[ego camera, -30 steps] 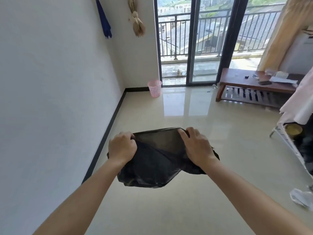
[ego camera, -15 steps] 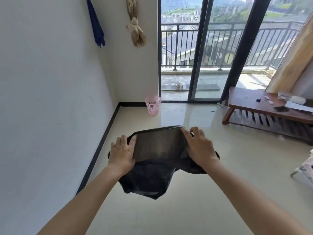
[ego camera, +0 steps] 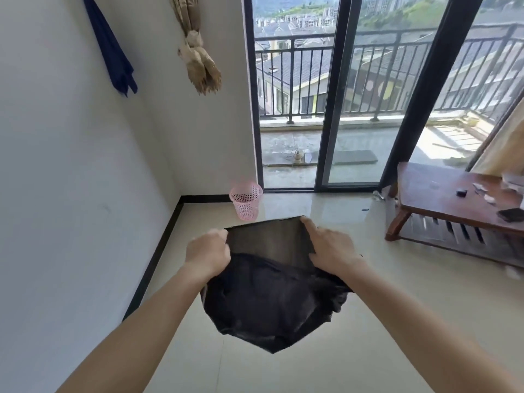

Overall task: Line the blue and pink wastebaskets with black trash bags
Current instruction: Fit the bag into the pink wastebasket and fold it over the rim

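Observation:
A black trash bag point(ego camera: 272, 302) hangs in the air in front of me, its mouth stretched wide between both hands. My left hand point(ego camera: 207, 255) grips the left edge of the mouth and my right hand point(ego camera: 331, 251) grips the right edge, index finger along the rim. The pink mesh wastebasket point(ego camera: 246, 200) stands upright on the floor in the far corner by the glass door, unlined and well beyond the bag. No blue wastebasket is in view.
A white wall point(ego camera: 71, 194) with a black skirting runs along my left. A low wooden table point(ego camera: 453, 199) with small items stands at the right. Sliding glass doors point(ego camera: 334, 109) close the far side. Glossy tiled floor point(ego camera: 368, 321) lies between me and the basket.
The view has moved forward toward the pink wastebasket and tilted up. My hands have pulled the bag's mouth wider open.

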`<action>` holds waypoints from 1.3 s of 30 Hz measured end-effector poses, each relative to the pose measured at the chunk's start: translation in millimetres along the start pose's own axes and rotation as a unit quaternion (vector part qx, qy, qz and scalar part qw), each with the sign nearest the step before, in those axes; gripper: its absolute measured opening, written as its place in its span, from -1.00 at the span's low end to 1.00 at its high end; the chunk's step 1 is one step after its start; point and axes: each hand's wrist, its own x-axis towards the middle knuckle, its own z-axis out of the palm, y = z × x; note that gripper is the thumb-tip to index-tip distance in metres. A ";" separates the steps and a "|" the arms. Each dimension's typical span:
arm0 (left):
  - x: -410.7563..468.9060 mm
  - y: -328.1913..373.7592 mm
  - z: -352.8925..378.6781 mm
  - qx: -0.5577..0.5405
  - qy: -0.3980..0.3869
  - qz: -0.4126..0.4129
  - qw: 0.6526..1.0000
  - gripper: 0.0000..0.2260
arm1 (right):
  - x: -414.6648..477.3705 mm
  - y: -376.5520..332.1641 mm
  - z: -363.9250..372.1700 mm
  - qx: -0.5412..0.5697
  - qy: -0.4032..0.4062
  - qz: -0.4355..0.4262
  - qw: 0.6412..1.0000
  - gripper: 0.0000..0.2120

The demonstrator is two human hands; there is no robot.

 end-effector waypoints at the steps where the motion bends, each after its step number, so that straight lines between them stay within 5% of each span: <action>1: 26.6 0.5 -7.7 -0.031 0.057 -0.008 0.998 -0.72 | 32.5 4.9 -9.8 0.000 0.050 -0.014 0.999 -0.21; 4: 97.9 -5.2 -18.8 -0.071 0.273 -0.005 0.959 -0.67 | 113.8 4.2 -18.7 0.032 0.231 -0.063 0.970 -0.29; 6: 141.3 -15.4 -12.3 -0.069 0.305 0.006 0.950 -0.63 | 162.4 1.8 -12.7 0.037 0.277 -0.103 0.955 -0.34; 11: 247.7 -66.1 49.6 0.011 0.178 0.002 0.984 -0.50 | 286.4 2.9 47.6 0.017 0.148 -0.091 0.985 -0.27; 16: 363.3 -120.1 98.3 0.124 -0.077 -0.035 0.989 -0.29 | 404.4 16.2 93.3 -0.076 -0.081 -0.044 0.993 -0.10; 20: 476.9 -141.3 103.7 0.089 -0.084 -0.023 0.992 -0.25 | 502.4 30.6 94.0 -0.070 -0.084 -0.033 0.993 -0.15; 25: 604.1 -136.2 110.2 -0.012 -0.065 -0.025 0.998 -0.32 | 608.5 63.3 101.1 0.035 -0.028 0.012 0.999 -0.54; 28: 673.6 -136.6 136.6 -0.052 -0.066 -0.058 0.995 -0.36 | 676.5 91.4 127.9 0.082 -0.020 0.094 0.992 -0.48; 30: 711.7 -139.1 154.7 -0.072 -0.074 -0.100 0.990 -0.40 | 719.0 108.9 146.5 0.088 -0.060 0.149 0.983 -0.38; 34: 790.1 -136.9 197.8 -0.021 -0.130 -0.158 0.979 -0.45 | 816.2 140.1 196.1 0.067 -0.217 0.202 0.953 -0.70; 39: 877.4 -132.1 248.4 -0.031 -0.178 -0.232 0.956 -0.55 | 908.6 151.7 259.8 0.082 -0.302 0.205 0.927 -0.66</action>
